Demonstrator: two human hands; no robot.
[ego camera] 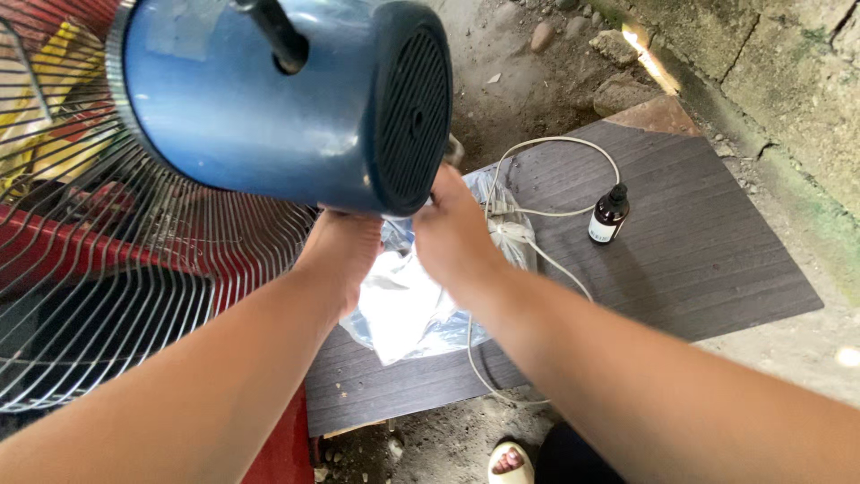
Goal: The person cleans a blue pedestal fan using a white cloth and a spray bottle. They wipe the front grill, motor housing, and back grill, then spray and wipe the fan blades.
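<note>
A blue fan motor housing (260,99) with a dark vented rear cover (412,108) fills the upper left, its wire guard (107,269) spreading out behind it. My left hand (345,251) reaches under the housing and touches its underside. My right hand (452,233) is closed at the lower rear edge of the cover, fingers hidden behind it. What it grips cannot be seen. A black rod (273,31) sticks out of the housing top.
A dark wooden board (681,233) lies on the dirt ground with a clear plastic bag (403,305), a white cord (555,152) and a small dark bottle (609,215) on it. A concrete wall (788,72) runs along the right. A sandalled foot (511,462) shows at the bottom.
</note>
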